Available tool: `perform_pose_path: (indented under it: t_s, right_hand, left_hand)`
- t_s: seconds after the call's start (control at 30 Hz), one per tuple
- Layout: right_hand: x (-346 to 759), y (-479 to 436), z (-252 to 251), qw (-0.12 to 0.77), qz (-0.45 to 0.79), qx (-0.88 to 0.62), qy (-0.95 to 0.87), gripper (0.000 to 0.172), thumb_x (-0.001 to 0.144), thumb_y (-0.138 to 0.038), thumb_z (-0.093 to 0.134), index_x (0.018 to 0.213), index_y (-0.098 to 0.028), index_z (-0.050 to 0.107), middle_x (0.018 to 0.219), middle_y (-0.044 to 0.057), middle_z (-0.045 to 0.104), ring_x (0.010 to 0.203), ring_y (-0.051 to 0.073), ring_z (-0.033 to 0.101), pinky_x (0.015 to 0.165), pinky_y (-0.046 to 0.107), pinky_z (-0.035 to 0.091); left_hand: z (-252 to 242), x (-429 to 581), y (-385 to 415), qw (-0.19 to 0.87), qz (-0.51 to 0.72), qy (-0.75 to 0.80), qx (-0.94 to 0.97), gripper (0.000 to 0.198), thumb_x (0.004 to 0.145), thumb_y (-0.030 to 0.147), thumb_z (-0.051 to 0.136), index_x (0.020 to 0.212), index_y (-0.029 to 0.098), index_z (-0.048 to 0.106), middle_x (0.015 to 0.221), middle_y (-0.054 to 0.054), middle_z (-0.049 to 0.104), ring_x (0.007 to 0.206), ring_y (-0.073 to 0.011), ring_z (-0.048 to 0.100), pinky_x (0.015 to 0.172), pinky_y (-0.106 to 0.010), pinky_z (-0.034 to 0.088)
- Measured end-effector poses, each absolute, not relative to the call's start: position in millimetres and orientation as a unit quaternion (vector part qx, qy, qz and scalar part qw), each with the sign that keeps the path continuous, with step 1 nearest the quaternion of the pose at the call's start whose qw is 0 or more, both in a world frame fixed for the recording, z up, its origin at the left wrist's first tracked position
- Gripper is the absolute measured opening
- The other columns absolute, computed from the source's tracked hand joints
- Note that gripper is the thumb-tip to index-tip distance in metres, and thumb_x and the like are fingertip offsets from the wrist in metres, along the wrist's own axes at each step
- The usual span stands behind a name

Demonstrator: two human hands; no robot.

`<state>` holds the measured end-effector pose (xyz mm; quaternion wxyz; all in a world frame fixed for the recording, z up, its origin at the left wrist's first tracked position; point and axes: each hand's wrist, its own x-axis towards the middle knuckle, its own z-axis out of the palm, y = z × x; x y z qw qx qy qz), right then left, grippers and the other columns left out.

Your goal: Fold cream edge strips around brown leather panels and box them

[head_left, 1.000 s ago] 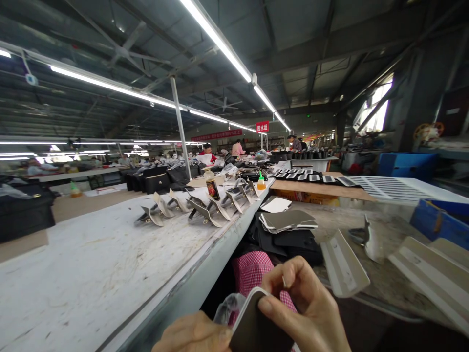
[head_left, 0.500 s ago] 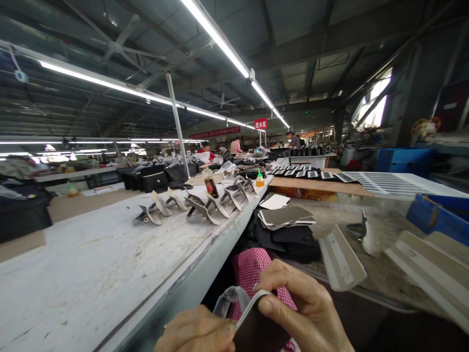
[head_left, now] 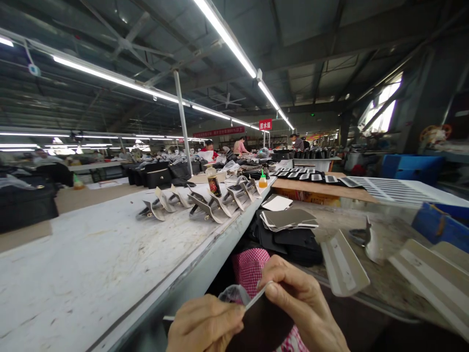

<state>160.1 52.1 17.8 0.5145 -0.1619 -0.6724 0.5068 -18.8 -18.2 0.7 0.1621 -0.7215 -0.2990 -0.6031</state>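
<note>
Low in the view, a dark panel with a pale edge [head_left: 266,318] is held between both hands. My left hand [head_left: 205,322] pinches its edge on the left, thumb and fingers pressed together. My right hand [head_left: 298,293] grips the same edge farther right, between thumb and forefinger. Behind the edge shows a clear plastic piece [head_left: 235,294], partly hidden by the fingers. Beneath the hands lies pink checked cloth [head_left: 249,269]. The lower part of the panel runs out of the picture.
Several curved flap pieces [head_left: 210,208] stand on the white table [head_left: 91,264], near a dark-labelled bottle [head_left: 213,182] and a green-capped glue bottle [head_left: 263,180]. To the right are stacked panels [head_left: 289,218], a pale flap [head_left: 344,266] and a blue bin [head_left: 439,222]. People work farther back.
The panel's pale edge, curved before, now looks straighter between my hands. Both hands keep their pinch, and the left has shifted slightly right. The whole view has shifted a little.
</note>
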Motion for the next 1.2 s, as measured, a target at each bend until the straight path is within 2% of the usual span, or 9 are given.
perform_pose_path:
  t_s: [0.23, 0.43, 0.53, 0.7, 0.77, 0.87, 1.0, 1.1, 1.2]
  right_hand:
    - [157, 59, 0, 0.534, 0.554, -0.208, -0.604, 0.026, 0.089, -0.045, 0.074, 0.076, -0.023, 0.074, 0.08, 0.001, 0.062, 0.077, 0.017, 0.053, 0.071, 0.027, 0.039]
    - [157, 57, 5, 0.556, 0.497, -0.215, -0.631, 0.02, 0.093, -0.039, 0.071, 0.08, -0.023, 0.073, 0.081, 0.0, 0.06, 0.077, 0.016, 0.054, 0.071, 0.026, 0.041]
    - [158, 55, 8, 0.568, 0.43, -0.225, -0.664, 0.018, 0.095, -0.034, 0.068, 0.081, -0.025, 0.073, 0.081, 0.0, 0.062, 0.077, 0.017, 0.056, 0.073, 0.027, 0.042]
    - [157, 51, 9, 0.567, 0.36, -0.218, -0.708, 0.012, 0.096, -0.03, 0.068, 0.088, -0.028, 0.076, 0.081, 0.001, 0.066, 0.076, 0.018, 0.06, 0.071, 0.027, 0.045]
    - [157, 50, 9, 0.565, 0.351, -0.205, -0.718, 0.011, 0.095, -0.029, 0.068, 0.089, -0.029, 0.077, 0.079, 0.001, 0.066, 0.074, 0.018, 0.06, 0.069, 0.027, 0.046]
    - [159, 49, 8, 0.551, 0.363, -0.194, -0.726, 0.014, 0.095, -0.031, 0.067, 0.087, -0.028, 0.078, 0.078, 0.002, 0.065, 0.072, 0.018, 0.059, 0.067, 0.027, 0.046]
    - [160, 48, 8, 0.527, 0.435, -0.206, -0.701, 0.021, 0.094, -0.04, 0.067, 0.081, -0.025, 0.075, 0.08, 0.002, 0.063, 0.076, 0.019, 0.057, 0.072, 0.028, 0.045]
    - [159, 49, 8, 0.539, 0.481, -0.224, -0.655, 0.026, 0.09, -0.046, 0.072, 0.076, -0.024, 0.073, 0.078, 0.001, 0.06, 0.077, 0.019, 0.054, 0.074, 0.028, 0.043]
    - [161, 52, 7, 0.548, 0.508, -0.248, -0.617, 0.029, 0.086, -0.049, 0.075, 0.073, -0.022, 0.073, 0.076, 0.001, 0.056, 0.073, 0.018, 0.05, 0.068, 0.027, 0.042]
  left_hand:
    - [4, -21, -9, 0.141, -0.569, -0.314, -0.747, 0.015, 0.096, 0.006, 0.064, 0.109, 0.01, 0.072, 0.078, -0.006, 0.079, 0.06, -0.0115, 0.073, 0.058, -0.018, 0.059]
    - [-1, -23, -3, 0.105, -0.564, -0.315, -0.756, 0.026, 0.095, 0.0, 0.061, 0.116, 0.01, 0.071, 0.082, -0.008, 0.079, 0.067, -0.013, 0.075, 0.063, -0.018, 0.061]
    - [0, -20, 0, 0.077, -0.579, -0.325, -0.743, 0.02, 0.095, 0.004, 0.063, 0.111, 0.011, 0.074, 0.083, -0.009, 0.079, 0.067, -0.0142, 0.075, 0.063, -0.019, 0.062]
    - [9, -7, 3, 0.01, -0.621, -0.354, -0.699, 0.011, 0.095, 0.016, 0.068, 0.095, 0.014, 0.079, 0.074, -0.005, 0.079, 0.061, -0.0126, 0.075, 0.062, -0.013, 0.059]
    - [13, -4, 3, -0.04, -0.619, -0.378, -0.688, 0.013, 0.095, 0.021, 0.069, 0.089, 0.017, 0.08, 0.07, -0.002, 0.078, 0.059, -0.0125, 0.074, 0.06, -0.013, 0.058]
    - [15, -3, 1, -0.088, -0.579, -0.426, -0.69, 0.029, 0.098, 0.029, 0.064, 0.075, 0.016, 0.075, 0.062, -0.001, 0.073, 0.053, -0.0128, 0.069, 0.052, -0.014, 0.053]
    - [12, -2, 0, -0.002, -0.538, -0.444, -0.717, 0.043, 0.103, 0.029, 0.049, 0.064, 0.016, 0.06, 0.054, 0.001, 0.057, 0.046, -0.0111, 0.054, 0.045, -0.019, 0.043]
    - [8, -4, 0, 0.036, -0.517, -0.447, -0.729, 0.037, 0.102, 0.025, 0.049, 0.068, 0.017, 0.059, 0.056, 0.002, 0.056, 0.047, -0.0111, 0.053, 0.047, -0.021, 0.041]
    - [2, -11, 0, 0.032, -0.495, -0.472, -0.728, 0.029, 0.1, 0.022, 0.053, 0.073, 0.019, 0.061, 0.058, 0.003, 0.06, 0.049, -0.0113, 0.057, 0.049, -0.02, 0.042]
